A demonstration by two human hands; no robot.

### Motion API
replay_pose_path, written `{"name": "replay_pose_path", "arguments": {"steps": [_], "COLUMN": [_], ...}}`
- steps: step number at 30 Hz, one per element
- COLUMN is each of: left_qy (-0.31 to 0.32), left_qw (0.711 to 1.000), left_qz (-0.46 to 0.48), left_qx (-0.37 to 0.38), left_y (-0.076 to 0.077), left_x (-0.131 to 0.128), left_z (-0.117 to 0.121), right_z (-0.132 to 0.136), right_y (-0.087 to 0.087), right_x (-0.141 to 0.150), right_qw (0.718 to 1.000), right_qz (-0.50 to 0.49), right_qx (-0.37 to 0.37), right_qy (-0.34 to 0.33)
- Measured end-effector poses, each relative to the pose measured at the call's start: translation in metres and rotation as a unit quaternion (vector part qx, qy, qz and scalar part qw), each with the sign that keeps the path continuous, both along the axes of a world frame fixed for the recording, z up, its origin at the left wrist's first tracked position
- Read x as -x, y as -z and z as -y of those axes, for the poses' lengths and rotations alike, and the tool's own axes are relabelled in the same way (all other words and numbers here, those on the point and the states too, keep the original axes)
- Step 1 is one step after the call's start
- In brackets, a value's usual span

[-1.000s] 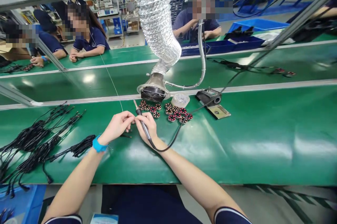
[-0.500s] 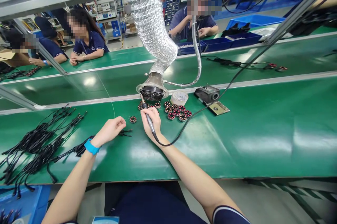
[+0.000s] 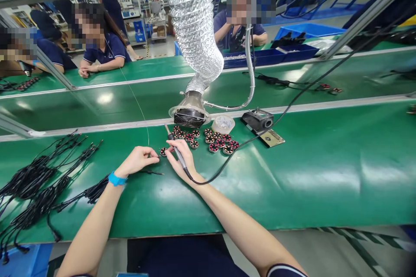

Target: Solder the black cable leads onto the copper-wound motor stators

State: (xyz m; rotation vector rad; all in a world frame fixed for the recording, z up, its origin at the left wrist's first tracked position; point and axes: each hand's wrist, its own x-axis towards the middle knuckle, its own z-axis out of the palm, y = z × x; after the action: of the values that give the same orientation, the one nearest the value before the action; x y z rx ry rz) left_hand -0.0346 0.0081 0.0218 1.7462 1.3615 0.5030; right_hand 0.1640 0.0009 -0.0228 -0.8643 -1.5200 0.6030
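My right hand (image 3: 180,156) is closed round a soldering iron (image 3: 173,147), its tip pointing up and away toward the fan. My left hand (image 3: 137,160), with a blue wristband, pinches a thin solder wire that runs up out of view. Between the two hands a small round stator (image 3: 163,151) with red windings lies on the green mat, touched by my right fingers. A thin black lead (image 3: 152,172) lies just under my left hand. More stators (image 3: 214,140) sit in a cluster behind my hands.
A silver fume duct with a fan (image 3: 189,115) hangs right behind the stators. A tape roll (image 3: 222,123) and soldering iron stand (image 3: 261,123) are to its right. Bundles of black cables (image 3: 39,181) lie left. Other people sit across the far benches.
My right hand came back from near the fan toward me, bringing the iron beside the single stator. My left hand moved right and now pinches close to that stator.
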Motion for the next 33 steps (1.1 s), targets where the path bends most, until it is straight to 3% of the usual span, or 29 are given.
{"name": "replay_pose_path", "arguments": {"steps": [4, 11, 17, 25, 33], "left_qy": [-0.012, -0.035, -0.048, -0.042, -0.050], "left_qw": [0.999, 0.994, 0.982, 0.981, 0.992], "left_qz": [0.052, 0.106, 0.168, 0.177, 0.111], "left_qx": [0.012, 0.024, 0.071, 0.069, 0.012], "left_y": [-0.001, 0.009, 0.005, 0.007, 0.007], "left_x": [-0.004, -0.008, -0.012, -0.011, -0.009], "left_z": [-0.004, -0.003, 0.003, 0.004, 0.004], "right_z": [0.002, 0.003, 0.004, 0.005, 0.008], "right_y": [0.001, 0.002, 0.003, 0.001, 0.000], "right_x": [0.006, 0.009, 0.011, 0.014, 0.016], "right_qw": [0.999, 0.998, 0.998, 0.996, 0.999], "right_qz": [-0.023, -0.024, -0.020, -0.039, 0.019], "right_qx": [0.014, 0.041, 0.049, 0.070, 0.026], "right_qy": [-0.034, -0.036, -0.031, -0.029, -0.008]}}
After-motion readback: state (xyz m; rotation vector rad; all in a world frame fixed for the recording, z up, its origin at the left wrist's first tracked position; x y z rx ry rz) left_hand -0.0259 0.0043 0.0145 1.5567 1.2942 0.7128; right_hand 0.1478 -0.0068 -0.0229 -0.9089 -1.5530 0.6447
